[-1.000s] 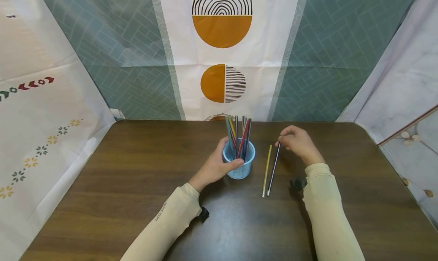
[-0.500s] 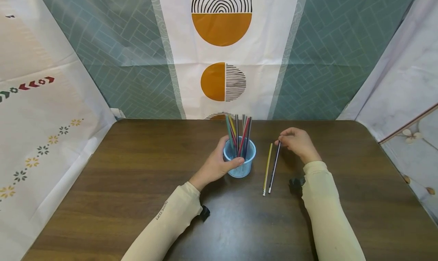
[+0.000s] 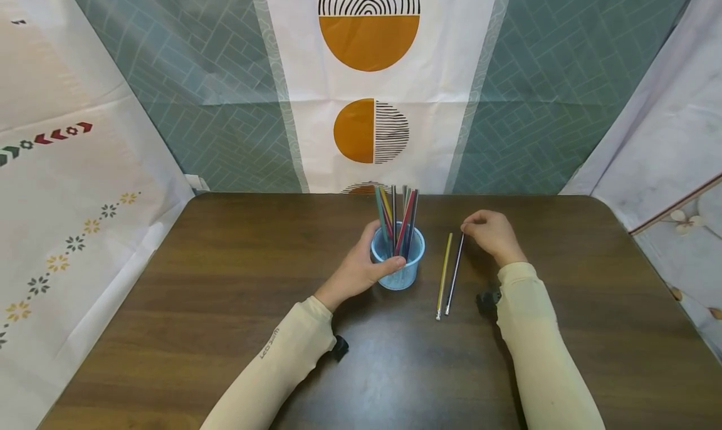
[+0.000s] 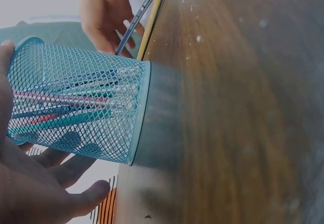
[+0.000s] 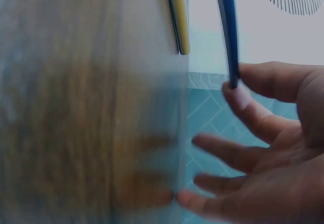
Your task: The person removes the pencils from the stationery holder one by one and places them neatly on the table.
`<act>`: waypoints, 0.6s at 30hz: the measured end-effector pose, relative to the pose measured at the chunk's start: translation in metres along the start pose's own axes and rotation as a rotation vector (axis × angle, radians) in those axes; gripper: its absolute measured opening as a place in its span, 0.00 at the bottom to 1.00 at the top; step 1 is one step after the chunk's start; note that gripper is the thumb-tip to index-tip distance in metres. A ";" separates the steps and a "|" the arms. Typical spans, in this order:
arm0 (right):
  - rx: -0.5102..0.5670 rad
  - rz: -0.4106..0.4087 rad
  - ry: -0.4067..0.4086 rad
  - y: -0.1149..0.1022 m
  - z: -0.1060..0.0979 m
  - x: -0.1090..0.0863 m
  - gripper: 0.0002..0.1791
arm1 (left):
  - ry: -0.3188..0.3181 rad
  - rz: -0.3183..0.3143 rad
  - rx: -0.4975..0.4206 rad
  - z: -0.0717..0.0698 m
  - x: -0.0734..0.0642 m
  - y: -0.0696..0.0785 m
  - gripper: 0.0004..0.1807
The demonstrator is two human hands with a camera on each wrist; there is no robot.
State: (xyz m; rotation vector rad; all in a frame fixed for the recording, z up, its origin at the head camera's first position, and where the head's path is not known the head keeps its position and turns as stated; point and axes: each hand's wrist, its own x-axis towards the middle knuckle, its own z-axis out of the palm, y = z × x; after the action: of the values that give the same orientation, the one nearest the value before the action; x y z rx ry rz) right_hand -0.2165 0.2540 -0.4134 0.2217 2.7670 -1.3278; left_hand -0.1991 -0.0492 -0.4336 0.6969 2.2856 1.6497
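My left hand [image 3: 358, 270] holds a light-blue mesh pencil cup [image 3: 398, 281] around its side, thumb across the near rim. Several pencils [image 3: 403, 223] stand in the cup, red, yellow, teal and dark ones among them. To the right of the cup, my right hand [image 3: 494, 237] pinches the far end of a dark blue pencil [image 3: 454, 273] between thumb and index finger. In the right wrist view that pencil [image 5: 229, 29] has its end raised off the table, while the other fingers spread below. A yellow pencil [image 3: 444, 276] lies on the table beside it, eraser end toward me.
The brown wooden table [image 3: 225, 330] extends to both sides. Its far edge meets a green and white patterned cloth [image 3: 237, 135]. Light cloths hang at the left [image 3: 84, 185] and right [image 3: 665, 135] sides.
The head view has tilted slightly. My right hand keeps its pinch on the dark blue pencil and has barely moved, its lower fingers less visible now. My left hand and the cup stay in place.
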 end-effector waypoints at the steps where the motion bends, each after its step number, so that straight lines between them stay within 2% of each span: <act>1: -0.013 -0.004 -0.001 0.001 0.000 0.001 0.16 | 0.000 -0.001 0.000 0.000 0.000 0.000 0.48; 9: -0.162 -0.073 -0.007 0.007 0.002 0.007 0.14 | -0.004 -0.009 0.000 -0.001 0.000 0.001 0.48; 18: -0.187 -0.023 -0.012 0.008 0.008 0.009 0.14 | -0.003 -0.006 -0.003 -0.001 0.000 0.001 0.48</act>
State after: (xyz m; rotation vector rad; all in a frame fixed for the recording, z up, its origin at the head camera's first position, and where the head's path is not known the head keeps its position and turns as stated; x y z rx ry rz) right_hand -0.2243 0.2541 -0.4258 0.1711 2.8678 -1.0619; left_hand -0.1996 -0.0492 -0.4325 0.6902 2.2808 1.6476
